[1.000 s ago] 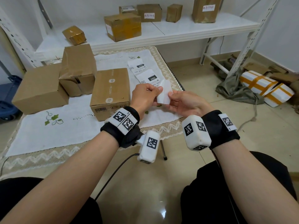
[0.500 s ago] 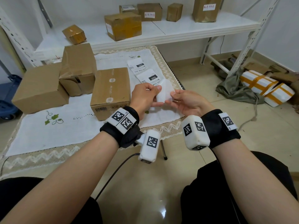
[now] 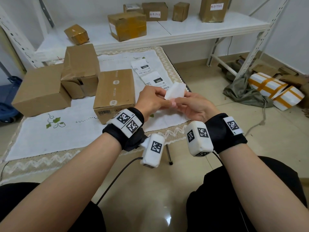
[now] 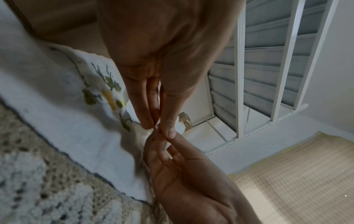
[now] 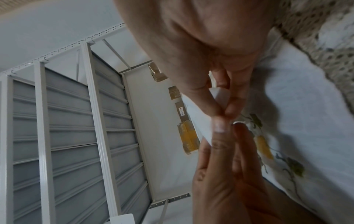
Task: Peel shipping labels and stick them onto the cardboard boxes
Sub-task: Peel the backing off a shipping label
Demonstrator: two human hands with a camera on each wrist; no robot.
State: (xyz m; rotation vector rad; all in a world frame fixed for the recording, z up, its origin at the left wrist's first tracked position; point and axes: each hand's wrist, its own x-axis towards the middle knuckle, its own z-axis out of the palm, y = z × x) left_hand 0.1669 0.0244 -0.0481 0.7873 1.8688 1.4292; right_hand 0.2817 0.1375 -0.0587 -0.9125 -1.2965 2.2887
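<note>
Now, item by item, from my hands outward.

Left hand (image 3: pixel 151 100): thumb and fingertips pinched on the near corner of the label (image 3: pixel 175 91), knuckles up. I judge it is there to steady the sheet while the other hand works the edge.

Right hand (image 3: pixel 194 106): palm turned up, fingertips meeting the left hand's at that same corner, clamped on the paper. The wrist views show thumb and fingers pressed together at the white edge, so I read this as picking the sticker away from its backing; whether the layers have parted I cannot tell.

Label: white, blank side toward me, held in the air above the tabletop's (image 3: pixel 41 158) right edge, touching nothing but my fingers.

Spare labels (image 3: pixel 151 76): a printed strip lying flat on the white cloth (image 3: pixel 50 136), just beyond my hands, within easy reach for the next round.

Nearest box (image 3: pixel 115 91): brown cardboard, just left of my left hand, top bare. I judge it the likely target, being closest.

Two more boxes (image 3: pixel 40 89): further left on the cloth, one leaning against the other.

Shelf (image 3: pixel 184 30): behind the tabletop, carrying several boxes, some already bearing white labels.

Floor, right: wrapped white parcels (image 3: pixel 275 89).
</note>
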